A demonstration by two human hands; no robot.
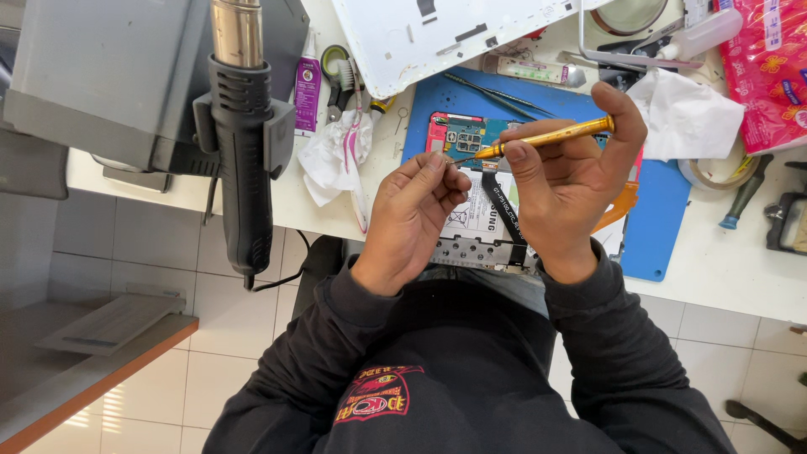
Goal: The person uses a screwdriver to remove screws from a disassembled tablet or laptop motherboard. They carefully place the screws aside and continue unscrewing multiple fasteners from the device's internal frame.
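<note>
The two hands hide most of the opened tablet (471,227) lying on the one blue mat (664,210) on the desk (731,269); only its circuit board and ribbon cable show. The right hand (563,181) is clamped on one slim gold screwdriver (546,137), tip meeting the left hand (412,210), whose fingertips pinch together on something too small to make out.

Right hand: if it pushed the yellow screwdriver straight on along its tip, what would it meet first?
Most likely the left hand's fingertips: the right hand aims the yellow screwdriver leftward at them, over the opened device. Depth is unclear, so the tip may touch a small part pinched there.
</note>
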